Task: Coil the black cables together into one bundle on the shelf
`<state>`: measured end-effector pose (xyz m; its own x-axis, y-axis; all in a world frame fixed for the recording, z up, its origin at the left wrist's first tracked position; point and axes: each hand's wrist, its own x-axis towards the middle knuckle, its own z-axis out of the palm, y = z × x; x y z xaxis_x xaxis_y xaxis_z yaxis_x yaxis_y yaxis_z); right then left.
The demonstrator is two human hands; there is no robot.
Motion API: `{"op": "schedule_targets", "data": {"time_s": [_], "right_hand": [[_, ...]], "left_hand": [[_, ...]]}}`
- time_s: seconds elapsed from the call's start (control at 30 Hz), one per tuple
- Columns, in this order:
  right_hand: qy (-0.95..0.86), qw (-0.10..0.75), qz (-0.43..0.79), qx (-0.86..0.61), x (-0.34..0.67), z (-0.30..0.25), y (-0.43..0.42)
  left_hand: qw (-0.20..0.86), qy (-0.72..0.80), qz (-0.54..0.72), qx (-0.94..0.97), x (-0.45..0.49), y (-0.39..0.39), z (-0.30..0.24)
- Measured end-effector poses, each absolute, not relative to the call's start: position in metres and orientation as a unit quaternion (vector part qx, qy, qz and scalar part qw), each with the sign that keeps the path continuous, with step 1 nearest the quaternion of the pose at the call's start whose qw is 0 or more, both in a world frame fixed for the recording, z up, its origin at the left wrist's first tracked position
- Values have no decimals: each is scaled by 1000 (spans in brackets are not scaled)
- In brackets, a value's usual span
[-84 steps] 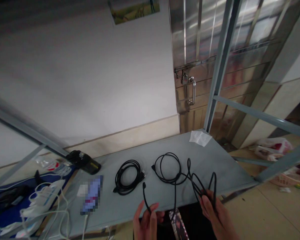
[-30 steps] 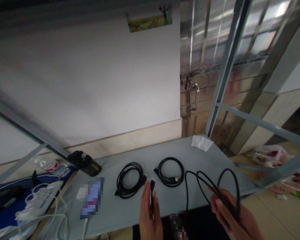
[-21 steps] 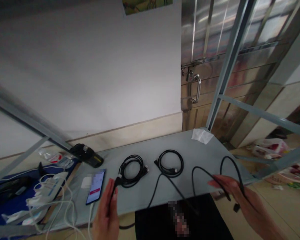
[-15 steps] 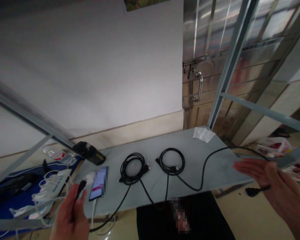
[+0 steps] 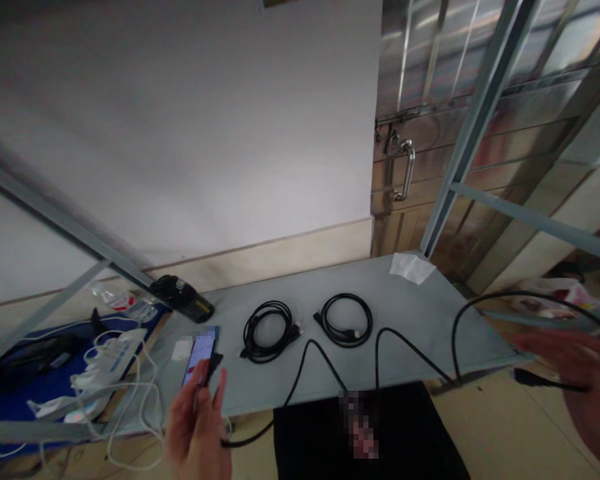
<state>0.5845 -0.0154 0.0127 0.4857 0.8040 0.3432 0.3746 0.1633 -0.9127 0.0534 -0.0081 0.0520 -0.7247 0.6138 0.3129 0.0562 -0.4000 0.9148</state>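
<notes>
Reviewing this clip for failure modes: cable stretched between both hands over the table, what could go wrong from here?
1. The slack cable drapes across the table close to two coiled cables; pulling it could snag or drag them.
2. The left hand holds one plug beside the phone at the table edge; a sweep might knock it off.
3. The right hand is blurred, so its hold may slip.

Black cable (image 5: 380, 340); two black coiled cables (image 5: 267, 331); grey surface (image 5: 430, 320); white tissue (image 5: 411, 267); blue mat (image 5: 25, 380).
</notes>
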Motion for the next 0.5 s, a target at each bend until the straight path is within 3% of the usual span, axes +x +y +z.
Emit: {"op": "schedule_targets", "data": {"time_s": [0.07,0.27,0.5], "right_hand": [[-454,605,218,-617,564,-5,-7],[-553,496,306,-596,476,-59,-14],[-623,378,480,-489,376,-49,-39]], "left_hand": [[236,518,761,312,71,-6,29],[315,533,743,254,118,-14,-15],[406,532,713,208,155,-29,-42]]}}
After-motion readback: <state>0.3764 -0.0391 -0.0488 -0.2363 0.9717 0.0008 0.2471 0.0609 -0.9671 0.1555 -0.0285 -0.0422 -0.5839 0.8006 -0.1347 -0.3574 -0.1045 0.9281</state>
